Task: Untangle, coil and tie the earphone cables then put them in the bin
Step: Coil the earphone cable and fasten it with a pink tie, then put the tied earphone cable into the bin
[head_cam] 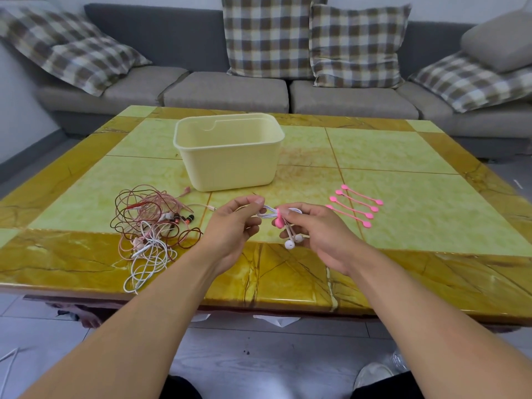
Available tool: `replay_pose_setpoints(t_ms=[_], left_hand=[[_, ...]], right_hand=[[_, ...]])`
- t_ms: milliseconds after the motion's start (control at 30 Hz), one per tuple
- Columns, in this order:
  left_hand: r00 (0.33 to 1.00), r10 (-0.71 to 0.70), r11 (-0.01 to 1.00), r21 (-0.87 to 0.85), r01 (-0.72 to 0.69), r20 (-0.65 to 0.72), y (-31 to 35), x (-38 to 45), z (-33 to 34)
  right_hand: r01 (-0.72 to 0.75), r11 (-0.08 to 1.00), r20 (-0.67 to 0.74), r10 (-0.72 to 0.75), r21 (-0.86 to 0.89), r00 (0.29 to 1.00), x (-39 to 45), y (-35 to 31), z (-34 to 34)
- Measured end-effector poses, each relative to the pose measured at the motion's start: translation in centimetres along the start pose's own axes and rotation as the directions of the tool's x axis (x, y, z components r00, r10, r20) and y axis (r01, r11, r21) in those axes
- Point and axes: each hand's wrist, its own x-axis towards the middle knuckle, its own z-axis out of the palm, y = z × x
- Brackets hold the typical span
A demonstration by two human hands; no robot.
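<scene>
Pinching a coiled white earphone cable wrapped by a pink tie, both hands, left hand and right hand, grip it.

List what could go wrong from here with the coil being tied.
1. The pink tie looks only part wrapped round the white coil; if either the left hand or right hand eases its grip, the loops may spring apart.
2. The earbuds dangle free and could snag on the way to the bin.

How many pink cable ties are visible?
5: four pink cable ties lie side by side right of the hands; one pink tie wraps the white coil. Others may be hidden.
</scene>
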Motion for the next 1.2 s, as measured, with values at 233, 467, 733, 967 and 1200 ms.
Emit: replay_pose_setpoints(t_ms=[233, 467, 733, 967, 1200], left_hand=[[0.982, 0.147, 0.986, 0.096, -0.136, -0.117, 0.1, 0.8, -0.5], [0.963, 0.138, 0.990, 0.009, -0.140, -0.233, 1.1, 2.8, -0.8], [0.957, 0.040, 0.970, -0.219, -0.107, -0.288, 4.8, 6.7, -1.4], [0.908, 0.039, 0.997, -0.045, -0.063, -0.416, 5.9, 9.0, 0.3], [0.890, -0.012, 0.995, -0.097, -0.036, -0.456, 6.8, 9.4, -0.4]], right_hand=[[-0.023, 0.999, -0.020, 0.024, 0.049, 0.999, 0.4, -0.2, 0.6], [-0.057, 0.984, -0.147, 0.083, 0.170, 0.986, 1.9, 0.2, 1.2], [0.152, 0.988, -0.373, -0.130, 0.032, 0.919, 3.6, 0.4, 2.7], [0.194, 0.971, -0.365, -0.233, -0.142, 0.901, 4.2, 0.5, 2.7], [0.216, 0.940, -0.341, -0.301, -0.264, 0.891, 4.4, 0.4, 1.1]])
